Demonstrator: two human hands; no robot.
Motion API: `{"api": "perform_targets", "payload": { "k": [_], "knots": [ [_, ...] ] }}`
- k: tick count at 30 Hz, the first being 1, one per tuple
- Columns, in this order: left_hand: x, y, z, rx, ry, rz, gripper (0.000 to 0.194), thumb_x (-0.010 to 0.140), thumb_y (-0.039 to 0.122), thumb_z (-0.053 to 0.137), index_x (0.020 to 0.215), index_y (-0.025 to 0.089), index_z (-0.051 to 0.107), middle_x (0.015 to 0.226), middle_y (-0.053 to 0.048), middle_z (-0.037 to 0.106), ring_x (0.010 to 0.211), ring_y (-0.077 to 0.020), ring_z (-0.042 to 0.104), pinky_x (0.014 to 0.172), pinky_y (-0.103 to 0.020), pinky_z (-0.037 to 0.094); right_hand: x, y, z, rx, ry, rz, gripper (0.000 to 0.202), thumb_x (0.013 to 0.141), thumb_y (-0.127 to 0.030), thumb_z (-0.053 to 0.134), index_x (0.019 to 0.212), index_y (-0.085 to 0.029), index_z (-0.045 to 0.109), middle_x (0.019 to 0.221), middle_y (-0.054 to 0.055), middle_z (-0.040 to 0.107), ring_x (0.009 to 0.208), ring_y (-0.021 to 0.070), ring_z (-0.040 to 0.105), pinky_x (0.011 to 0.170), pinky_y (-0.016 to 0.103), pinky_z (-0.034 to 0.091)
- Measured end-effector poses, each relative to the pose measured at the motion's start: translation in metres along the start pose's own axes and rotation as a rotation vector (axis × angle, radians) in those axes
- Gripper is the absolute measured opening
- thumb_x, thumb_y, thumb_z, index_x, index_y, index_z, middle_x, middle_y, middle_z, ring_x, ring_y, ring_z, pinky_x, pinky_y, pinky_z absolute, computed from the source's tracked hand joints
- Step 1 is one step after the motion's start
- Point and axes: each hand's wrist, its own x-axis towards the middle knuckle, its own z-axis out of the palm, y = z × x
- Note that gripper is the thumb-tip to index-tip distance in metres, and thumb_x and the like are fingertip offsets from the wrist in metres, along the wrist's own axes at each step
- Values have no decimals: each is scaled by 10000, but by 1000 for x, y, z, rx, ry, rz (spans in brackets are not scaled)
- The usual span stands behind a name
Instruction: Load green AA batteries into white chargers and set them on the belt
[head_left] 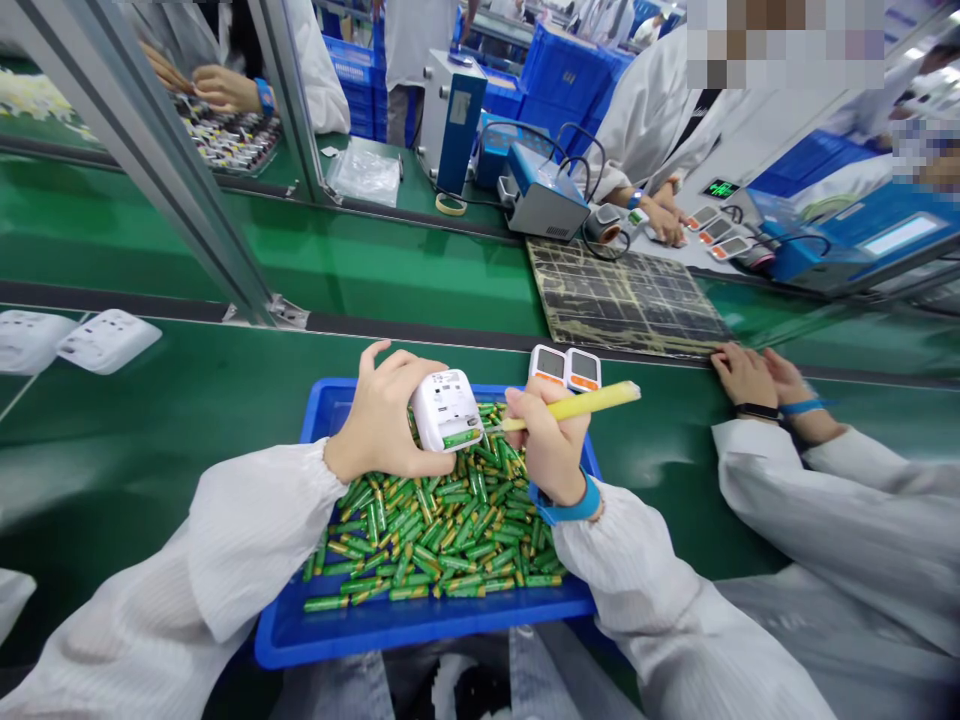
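Above a blue tray (pixel 292 640) full of green batteries (pixel 450 540), my left hand (pixel 394 415) grips a white device (pixel 444 400) by its sides. A green battery (pixel 461 438) lies in the slot at the device's lower edge. My right hand (pixel 551 440) is closed around a yellow-handled tool (pixel 596 401), whose thin tip points left and reaches the slot's right end. Whether the tip touches the battery cannot be made out. Two white-and-orange devices with grey screens (pixel 566 368) stand just behind the tray.
White devices (pixel 109 340) lie at the left. Another person's hands (pixel 757 385) rest on the bench at the right. A metal post (pixel 240 250) rises at the left. Beyond the rail are a gridded dark board (pixel 630 300), blue-and-grey machines (pixel 544 190) and other people working.
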Motion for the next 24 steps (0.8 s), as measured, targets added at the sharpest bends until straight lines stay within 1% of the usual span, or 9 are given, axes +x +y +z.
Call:
{"api": "perform_targets", "payload": {
  "k": [4, 8, 10, 12, 14, 17, 20, 22, 24],
  "knots": [
    [0, 0, -1, 9, 17, 13, 701, 474, 473, 730, 1105, 203, 586, 1076, -72, 707, 951, -307, 640, 1130, -586, 240, 4, 6, 7, 189, 36, 131, 401, 810, -317, 626, 506, -232, 377, 353, -75, 390, 322, 83, 371, 368, 231, 318],
    [0, 1, 0, 64, 58, 97, 710, 526, 477, 725, 1151, 181, 562, 1046, -84, 709, 932, -301, 644, 1110, -607, 252, 13, 11, 14, 468, 124, 349, 386, 764, -304, 616, 520, -235, 325, 305, -103, 316, 278, 58, 263, 358, 210, 340],
    [0, 1, 1, 129, 54, 148, 696, 554, 460, 711, 1170, 173, 560, 1042, -92, 710, 940, -311, 640, 1113, -639, 225, 16, 11, 15, 544, 80, 504, 383, 745, -298, 622, 521, -229, 319, 300, -108, 302, 279, 38, 211, 347, 184, 305],
    [0, 3, 4, 225, -13, 209, 634, 602, 400, 675, 1182, 167, 567, 1057, -103, 710, 983, -331, 629, 1128, -687, 146, 15, 8, 17, 584, -29, 635, 364, 730, -297, 640, 523, -223, 349, 300, -105, 317, 282, 27, 182, 332, 169, 265],
    [-1, 4, 6, 311, -95, 248, 571, 647, 335, 628, 1187, 158, 577, 1082, -119, 706, 1030, -346, 610, 1131, -724, 63, 12, 6, 19, 623, -135, 712, 338, 724, -300, 654, 521, -215, 397, 299, -95, 339, 281, 26, 178, 316, 166, 232],
    [-2, 4, 8, 360, -132, 213, 557, 682, 329, 606, 1207, 142, 576, 1129, -136, 691, 1084, -358, 580, 1132, -733, 44, 11, 6, 17, 671, -198, 757, 322, 726, -282, 663, 511, -207, 436, 293, -86, 345, 275, 27, 189, 303, 159, 197],
    [-1, 2, 4, 411, -117, 123, 629, 668, 357, 645, 1249, 134, 555, 1253, -148, 636, 1172, -378, 521, 1118, -706, 124, 19, 10, 11, 677, -188, 770, 358, 751, -231, 646, 494, -203, 399, 301, -83, 347, 274, 20, 188, 308, 143, 202],
    [3, -1, -4, 478, -117, 65, 662, 655, 359, 670, 1265, 134, 544, 1303, -157, 597, 1200, -387, 487, 1079, -676, 195, 27, 14, 6, 662, -152, 741, 368, 775, -207, 625, 503, -203, 377, 312, -85, 349, 278, 17, 184, 317, 140, 227],
    [9, -5, -19, 553, -129, 1, 664, 659, 361, 681, 1269, 139, 541, 1272, -161, 595, 1187, -390, 479, 1027, -647, 245, 33, 18, 3, 631, -124, 687, 365, 786, -215, 631, 520, -202, 382, 325, -89, 349, 284, 15, 192, 332, 142, 260]
  ]
}}
